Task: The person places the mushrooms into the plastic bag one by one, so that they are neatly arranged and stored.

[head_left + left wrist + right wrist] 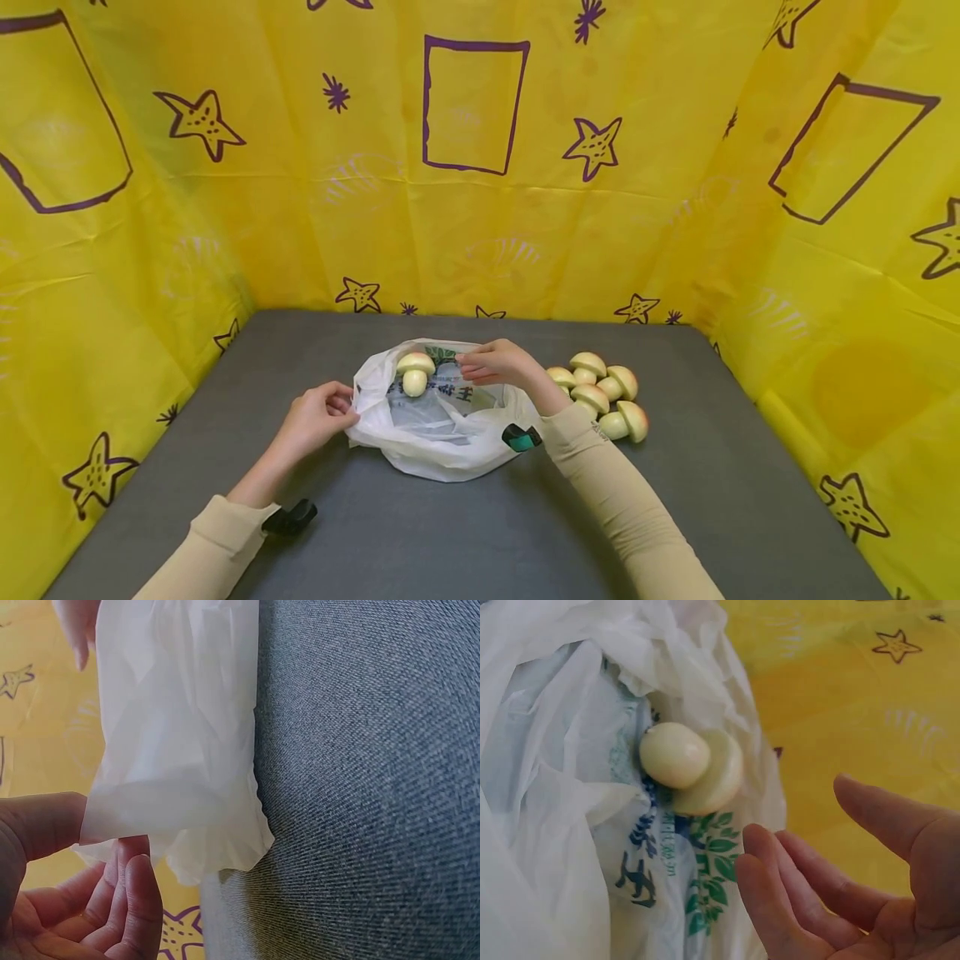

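A white plastic bag (438, 462) lies on the table with its mouth spread wide. Inside it, near the back left, is one cream toy mushroom (415, 373) with a reddish tinge on its cap. My left hand (318, 419) pinches the bag's left rim between thumb and fingers, as the left wrist view confirms. Over the right part of the bag's mouth hovers my right hand (498, 367), with nothing in it. In the right wrist view its fingers (810, 892) are loosely extended and the thumb stands apart, beside the mushroom (676, 756) in the bag.
Several more toy mushrooms (590, 398) are heaped on the grey table (420, 542) to the right of the bag, partly behind my right wrist. A yellow cloth (465, 233) with starfish drawings walls off the back and both sides.
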